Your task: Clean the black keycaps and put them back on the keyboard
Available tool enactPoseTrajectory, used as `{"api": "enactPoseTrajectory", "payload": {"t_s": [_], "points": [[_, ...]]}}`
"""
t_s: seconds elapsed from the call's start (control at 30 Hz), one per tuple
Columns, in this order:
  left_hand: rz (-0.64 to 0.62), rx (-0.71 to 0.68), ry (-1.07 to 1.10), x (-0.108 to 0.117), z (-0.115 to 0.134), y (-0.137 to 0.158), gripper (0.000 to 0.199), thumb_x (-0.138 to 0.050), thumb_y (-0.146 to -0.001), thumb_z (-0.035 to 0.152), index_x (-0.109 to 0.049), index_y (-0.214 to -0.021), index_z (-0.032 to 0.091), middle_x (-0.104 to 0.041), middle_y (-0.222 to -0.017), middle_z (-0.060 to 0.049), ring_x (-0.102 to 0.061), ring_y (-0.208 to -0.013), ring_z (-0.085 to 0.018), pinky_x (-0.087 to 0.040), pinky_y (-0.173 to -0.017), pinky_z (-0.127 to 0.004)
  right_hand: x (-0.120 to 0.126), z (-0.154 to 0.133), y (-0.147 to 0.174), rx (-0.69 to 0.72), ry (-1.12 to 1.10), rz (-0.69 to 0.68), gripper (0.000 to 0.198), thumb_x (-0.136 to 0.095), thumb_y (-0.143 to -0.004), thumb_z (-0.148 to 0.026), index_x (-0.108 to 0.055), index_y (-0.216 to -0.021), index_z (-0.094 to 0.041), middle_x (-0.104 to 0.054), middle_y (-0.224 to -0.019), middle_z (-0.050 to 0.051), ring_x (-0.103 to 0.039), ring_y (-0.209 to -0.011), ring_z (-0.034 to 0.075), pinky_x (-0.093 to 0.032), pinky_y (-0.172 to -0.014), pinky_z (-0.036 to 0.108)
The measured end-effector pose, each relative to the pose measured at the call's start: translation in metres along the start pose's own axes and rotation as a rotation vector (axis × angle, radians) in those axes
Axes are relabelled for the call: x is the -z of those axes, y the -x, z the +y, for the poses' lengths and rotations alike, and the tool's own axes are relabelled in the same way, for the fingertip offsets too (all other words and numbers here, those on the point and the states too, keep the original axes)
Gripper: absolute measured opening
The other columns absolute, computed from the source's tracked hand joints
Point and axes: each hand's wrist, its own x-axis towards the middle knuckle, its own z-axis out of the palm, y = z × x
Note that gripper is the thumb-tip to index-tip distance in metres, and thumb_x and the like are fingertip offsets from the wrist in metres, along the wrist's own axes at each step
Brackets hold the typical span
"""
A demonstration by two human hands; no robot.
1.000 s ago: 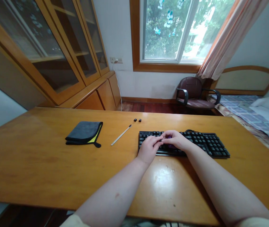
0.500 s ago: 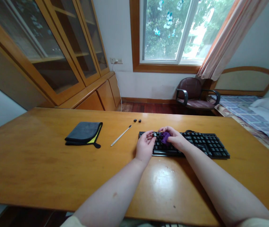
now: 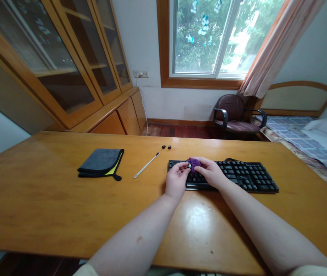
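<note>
Over the left part of a black keyboard (image 3: 246,176), my two hands are close together. My left hand (image 3: 177,177) pinches a small dark keycap (image 3: 190,166) between thumb and fingers. A crumpled purple lump (image 3: 195,164), which could be soft putty or cloth, is gripped in my right hand (image 3: 211,172) and touches or nearly touches the keycap. Beyond the keyboard, two loose black keycaps (image 3: 166,147) lie on the table. Part of the keyboard's left half is hidden behind my hands.
A thin white brush (image 3: 146,165) with a dark tip lies left of the keyboard. Farther left is a folded grey cloth (image 3: 100,161) with a yellow inside and black edging. All rest on a wooden table (image 3: 51,207). A chair (image 3: 231,115) stands beyond its far edge.
My right hand has moved left, bringing the purple lump up against the keycap in my left hand. The keycap has tilted slightly. Other things on the table stay put.
</note>
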Motion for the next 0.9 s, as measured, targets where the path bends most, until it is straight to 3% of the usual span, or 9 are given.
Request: {"api": "enactPoseTrajectory", "payload": {"t_s": [0.27, 0.57, 0.9], "points": [[0.019, 0.023, 0.040, -0.002, 0.005, 0.002, 0.014, -0.066, -0.069, 0.020, -0.066, -0.082, 0.015, -0.070, -0.083, -0.005, -0.066, -0.081, -0.016, -0.050, -0.082, -0.032, 0.000, -0.007, 0.002, 0.192, 0.275, -0.076, 0.041, -0.065, -0.077, -0.031, -0.059, -0.117, -0.024, -0.060, -0.110, 0.009, -0.056, -0.104, 0.023, -0.041, -0.094, 0.038], [-0.015, 0.061, 0.040, -0.002, 0.006, 0.002, 0.013, -0.067, -0.067, 0.020, -0.068, -0.079, 0.015, -0.071, -0.086, -0.007, -0.066, -0.083, -0.018, -0.050, -0.084, -0.035, -0.005, -0.013, 0.007, 0.194, 0.277, 0.028, 0.015, -0.063, -0.077, -0.032, -0.070, -0.082, -0.020, -0.063, -0.078, 0.004, -0.060, -0.076, 0.018, -0.047, -0.071, 0.031], [-0.025, 0.112, 0.076, -0.003, 0.008, 0.002, 0.018, -0.070, -0.066, 0.022, -0.069, -0.082, 0.014, -0.071, -0.088, -0.008, -0.066, -0.085, -0.018, -0.049, -0.087, -0.036, -0.007, -0.013, 0.007, 0.184, 0.254, 0.131, 0.011, -0.064, -0.076, -0.028, -0.070, -0.079, -0.020, -0.063, -0.075, 0.004, -0.060, -0.071, 0.018, -0.048, -0.066, 0.031]]}}
